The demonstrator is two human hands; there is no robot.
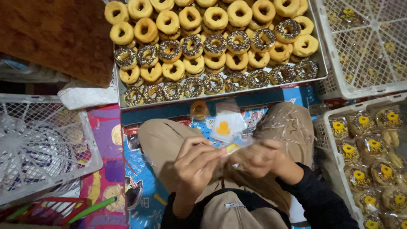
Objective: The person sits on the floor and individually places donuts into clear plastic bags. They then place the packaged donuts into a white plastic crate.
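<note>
- Holding a clear plastic wrapper (228, 124) between both hands above the lap, the person sits cross-legged on a colourful printed mat (106, 140).
- Left hand (196, 163): fingers curled, tips pinching the near lower edge of the wrapper at its yellow strip.
- Right hand (259, 157): fingers clenched around the crumpled near end of the same film; the exact grip points are hidden under the plastic.
- The wrapper's long axis runs away from the body, toward the metal tray (120, 91); its far end hangs free just beside a single ring doughnut (199, 110).
- That doughnut lies on the mat between the knees and the tray's near rim, straight ahead of the fingers and slightly left of the wrapper; the left hand is nearer to it.
- The tray carries plain and sprinkle-topped doughnuts in rows.
- A white crate (328, 140) at the right holds wrapped doughnuts; an empty-looking white crate (87, 140) stands at the left.
</note>
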